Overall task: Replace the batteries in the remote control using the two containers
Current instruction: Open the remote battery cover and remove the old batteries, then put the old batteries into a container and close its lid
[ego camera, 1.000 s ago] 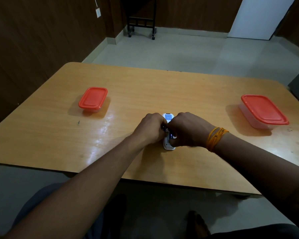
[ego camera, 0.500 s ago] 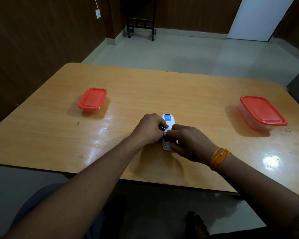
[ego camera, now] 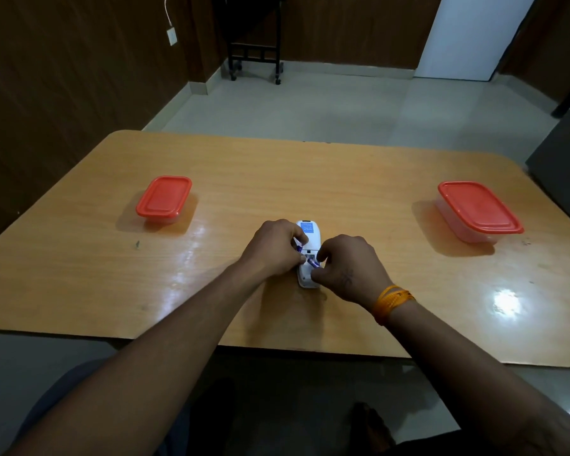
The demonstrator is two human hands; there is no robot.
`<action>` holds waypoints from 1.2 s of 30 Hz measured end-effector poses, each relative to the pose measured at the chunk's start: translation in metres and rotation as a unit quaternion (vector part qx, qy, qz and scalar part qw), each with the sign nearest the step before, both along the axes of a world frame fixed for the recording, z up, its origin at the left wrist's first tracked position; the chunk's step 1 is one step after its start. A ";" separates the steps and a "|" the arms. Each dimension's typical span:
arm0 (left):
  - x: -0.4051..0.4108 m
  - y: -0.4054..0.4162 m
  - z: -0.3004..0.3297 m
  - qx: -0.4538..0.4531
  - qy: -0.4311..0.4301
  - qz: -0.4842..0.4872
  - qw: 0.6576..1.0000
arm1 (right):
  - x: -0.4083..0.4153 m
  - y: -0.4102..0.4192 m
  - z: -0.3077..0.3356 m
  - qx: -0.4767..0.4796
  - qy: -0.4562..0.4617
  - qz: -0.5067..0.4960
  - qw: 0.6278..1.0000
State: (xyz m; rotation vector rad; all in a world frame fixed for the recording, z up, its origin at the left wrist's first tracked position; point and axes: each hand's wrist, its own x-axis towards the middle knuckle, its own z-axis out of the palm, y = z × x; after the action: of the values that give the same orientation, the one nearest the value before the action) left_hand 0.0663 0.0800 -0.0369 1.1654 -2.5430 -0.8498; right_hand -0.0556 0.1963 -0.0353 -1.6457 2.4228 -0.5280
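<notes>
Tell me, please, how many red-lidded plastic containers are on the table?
2: the smaller red-lidded clear plastic container sits at the left, the larger one at the right, both closed.

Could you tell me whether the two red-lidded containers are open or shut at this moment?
Both shut: the left container and the right container each have the red lid seated flat on top.

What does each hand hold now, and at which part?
The left hand pinches a blue battery around its middle. The right hand grips another blue battery at its near end, over the remote.
</notes>
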 end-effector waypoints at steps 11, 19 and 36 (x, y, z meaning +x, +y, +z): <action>-0.048 0.075 -0.002 -0.016 0.098 -0.027 0.995 | -0.050 0.072 0.010 -0.069 -0.102 -0.200 0.972; -0.088 0.112 -0.025 -0.034 0.060 -0.055 0.996 | -0.068 0.096 -0.015 0.025 -0.075 -0.242 0.967; -0.102 0.112 -0.030 -0.088 0.018 -0.045 0.995 | -0.074 0.097 -0.019 0.025 -0.056 -0.230 0.971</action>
State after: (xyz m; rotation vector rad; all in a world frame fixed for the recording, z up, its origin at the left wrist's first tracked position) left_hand -0.0352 0.1921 -0.0667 0.9807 -2.5974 -0.6445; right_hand -0.1291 0.2930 -0.0548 -0.9969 2.7045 -0.5963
